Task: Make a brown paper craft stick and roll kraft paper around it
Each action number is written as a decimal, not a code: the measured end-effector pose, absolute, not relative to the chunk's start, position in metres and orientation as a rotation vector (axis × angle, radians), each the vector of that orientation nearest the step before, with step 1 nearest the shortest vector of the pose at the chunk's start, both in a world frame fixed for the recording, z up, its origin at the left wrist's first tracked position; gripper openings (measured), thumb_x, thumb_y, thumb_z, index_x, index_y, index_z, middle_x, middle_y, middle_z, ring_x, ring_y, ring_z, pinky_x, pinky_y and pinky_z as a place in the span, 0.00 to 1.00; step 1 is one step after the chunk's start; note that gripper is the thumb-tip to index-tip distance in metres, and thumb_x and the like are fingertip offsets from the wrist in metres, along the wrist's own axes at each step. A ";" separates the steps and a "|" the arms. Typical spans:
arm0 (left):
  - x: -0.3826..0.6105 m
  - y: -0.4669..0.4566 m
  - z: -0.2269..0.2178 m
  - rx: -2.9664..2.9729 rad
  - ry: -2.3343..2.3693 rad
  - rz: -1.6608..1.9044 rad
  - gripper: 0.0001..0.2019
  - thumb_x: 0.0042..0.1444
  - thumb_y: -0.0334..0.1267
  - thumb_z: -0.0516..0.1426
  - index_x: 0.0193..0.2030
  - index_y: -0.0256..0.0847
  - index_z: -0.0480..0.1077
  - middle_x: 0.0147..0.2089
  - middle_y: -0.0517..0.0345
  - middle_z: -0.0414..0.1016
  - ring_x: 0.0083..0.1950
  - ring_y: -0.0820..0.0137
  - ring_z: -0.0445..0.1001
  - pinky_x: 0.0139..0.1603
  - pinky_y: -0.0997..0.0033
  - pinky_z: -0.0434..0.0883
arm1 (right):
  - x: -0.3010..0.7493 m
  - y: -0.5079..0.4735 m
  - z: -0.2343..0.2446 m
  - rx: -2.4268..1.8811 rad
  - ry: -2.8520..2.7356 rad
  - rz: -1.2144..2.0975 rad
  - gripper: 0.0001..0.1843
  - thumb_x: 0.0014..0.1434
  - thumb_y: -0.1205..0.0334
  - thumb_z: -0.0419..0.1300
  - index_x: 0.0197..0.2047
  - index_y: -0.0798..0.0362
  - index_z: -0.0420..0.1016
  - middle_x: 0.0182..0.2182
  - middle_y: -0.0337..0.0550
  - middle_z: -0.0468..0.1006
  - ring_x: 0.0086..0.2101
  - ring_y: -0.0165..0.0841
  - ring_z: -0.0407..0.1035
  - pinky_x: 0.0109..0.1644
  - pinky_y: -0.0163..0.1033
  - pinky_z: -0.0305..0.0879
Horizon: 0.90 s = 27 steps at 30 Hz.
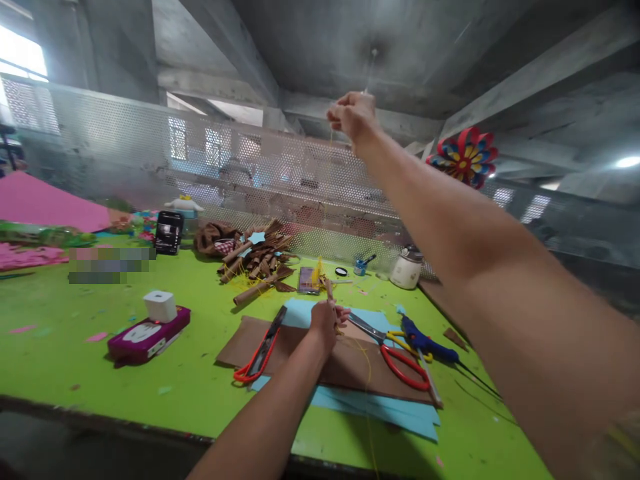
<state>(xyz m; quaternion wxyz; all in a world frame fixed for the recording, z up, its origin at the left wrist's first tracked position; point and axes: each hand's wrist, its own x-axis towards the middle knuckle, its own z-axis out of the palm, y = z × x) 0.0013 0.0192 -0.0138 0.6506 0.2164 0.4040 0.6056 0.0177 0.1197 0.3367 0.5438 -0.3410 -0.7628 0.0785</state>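
Green worktop [100,373], littered with paper scraps; perforated metal screen behind it.
Brown card sheet [350,370], flat near the front edge, lying over light-blue paper [380,410].
Heap of brown rolled strips [260,263] towards the back, a pale star among them.
Pink box [147,337] at left, a white cube [160,305] on top.
Red-handled scissors [395,360] on the card, right of the left hand; a second red pair [260,353] at the card's left end.
Blue glue gun [425,341] just beside the right-hand scissors.
Right hand [353,115]: raised high, fingers pinched together on a yellow thread [367,373].
Left hand [325,320]: low over the card, closed round a short brown stick [329,290] held upright; the thread trails down past it across the card to the front edge.
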 end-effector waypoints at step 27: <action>-0.038 0.027 0.033 0.409 0.531 1.482 0.10 0.58 0.24 0.46 0.30 0.33 0.66 0.20 0.58 0.66 0.22 0.76 0.69 0.25 0.77 0.70 | 0.200 -0.110 0.087 -0.865 -2.900 1.361 0.15 0.58 0.57 0.57 0.41 0.62 0.74 0.28 0.48 0.78 0.29 0.30 0.73 0.32 0.31 0.67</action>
